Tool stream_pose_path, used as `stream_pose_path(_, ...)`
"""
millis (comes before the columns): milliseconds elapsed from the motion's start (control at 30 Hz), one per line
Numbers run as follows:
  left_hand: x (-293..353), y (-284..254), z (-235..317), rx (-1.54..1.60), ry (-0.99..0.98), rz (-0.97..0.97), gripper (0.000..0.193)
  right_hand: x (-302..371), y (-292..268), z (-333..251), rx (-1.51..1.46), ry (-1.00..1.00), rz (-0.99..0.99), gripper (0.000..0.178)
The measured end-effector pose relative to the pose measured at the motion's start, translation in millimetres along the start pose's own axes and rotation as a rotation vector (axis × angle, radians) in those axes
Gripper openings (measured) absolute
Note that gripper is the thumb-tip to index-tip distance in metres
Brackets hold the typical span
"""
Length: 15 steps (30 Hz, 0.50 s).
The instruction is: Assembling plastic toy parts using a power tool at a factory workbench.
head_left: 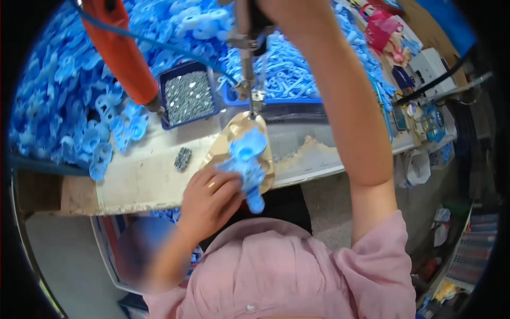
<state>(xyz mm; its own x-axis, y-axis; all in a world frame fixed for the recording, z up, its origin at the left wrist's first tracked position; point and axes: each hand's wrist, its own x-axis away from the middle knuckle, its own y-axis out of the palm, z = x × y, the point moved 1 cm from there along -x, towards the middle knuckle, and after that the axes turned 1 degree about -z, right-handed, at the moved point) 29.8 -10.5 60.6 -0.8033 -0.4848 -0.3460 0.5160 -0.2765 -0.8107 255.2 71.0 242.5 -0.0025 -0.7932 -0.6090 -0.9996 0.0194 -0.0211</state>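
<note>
My left hand (210, 196), a gold ring on one finger, is closed on the edge of a light blue moulded plastic part (245, 159). The part has a round cup and a tab pointing toward me. It lies over a tan, shaped holder (226, 146) at the table's front edge. A metal shaft (247, 74) of a vertical tool comes down to the holder's far end. My right arm reaches up to the top edge, where my right hand (289, 13) is beside the tool's black upper part (259, 21). The picture's edge cuts off its fingers.
A dark blue tray (163, 101) of small metal pieces stands left of the holder; a small clump of metal pieces (183, 159) lies nearer. Blue plastic parts (58, 101) heap at left. A blue bin (319, 101) holds thin blue pieces. An orange tool (119, 53) hangs above.
</note>
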Motion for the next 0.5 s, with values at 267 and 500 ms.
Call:
stream_pose_path(267, 87.0, -157.4, 20.7, 0.138, -0.294, -0.292, 0.027, 52.1, -160.5, 152.6, 0.720, 0.135, 0.337, 0.027)
stream_pose_path(500, 87.6, -149.8, 28.2, -0.072, -0.819, -0.291, 0.060, 100.6, -327.6, 226.9, 1.787, 0.718, 0.328, 0.027)
